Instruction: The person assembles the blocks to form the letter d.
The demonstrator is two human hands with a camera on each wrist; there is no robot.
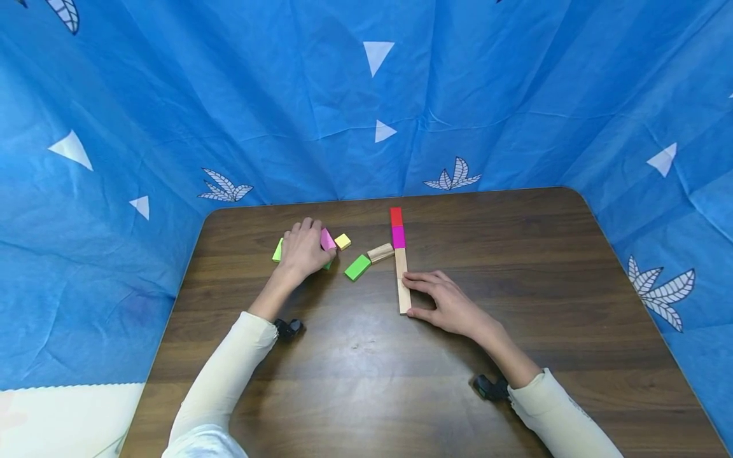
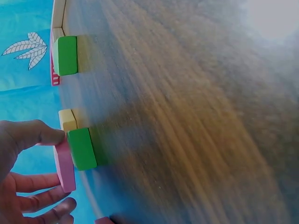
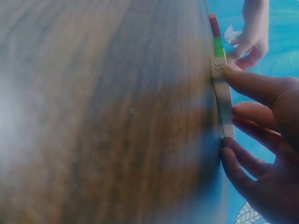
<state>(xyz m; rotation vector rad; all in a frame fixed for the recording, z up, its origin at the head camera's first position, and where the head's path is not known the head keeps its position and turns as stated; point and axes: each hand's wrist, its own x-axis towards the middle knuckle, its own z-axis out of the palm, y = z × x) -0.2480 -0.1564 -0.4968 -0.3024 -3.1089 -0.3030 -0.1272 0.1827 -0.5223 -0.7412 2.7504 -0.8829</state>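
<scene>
My left hand [image 1: 305, 250] pinches a pink block [image 2: 65, 168] between thumb and fingers, at the left part of the table. A green block [image 2: 83, 149] lies right beside it, with a small yellow block [image 1: 342, 242] behind. A light green block [image 1: 277, 250] peeks out left of that hand. My right hand [image 1: 449, 303] touches the near plain wooden block [image 1: 404, 299] of a straight row, fingertips along its right side and thumb at its near end. Ahead in the row come another wooden block [image 1: 401, 262], a magenta block [image 1: 398, 237] and a red block [image 1: 396, 217].
Between the hands, a loose green block [image 1: 357, 268] lies at a slant, next to a wooden block [image 1: 380, 252] whose end is close to the row. Blue cloth [image 1: 321, 95] hangs behind and beside the brown wooden table [image 1: 355, 381].
</scene>
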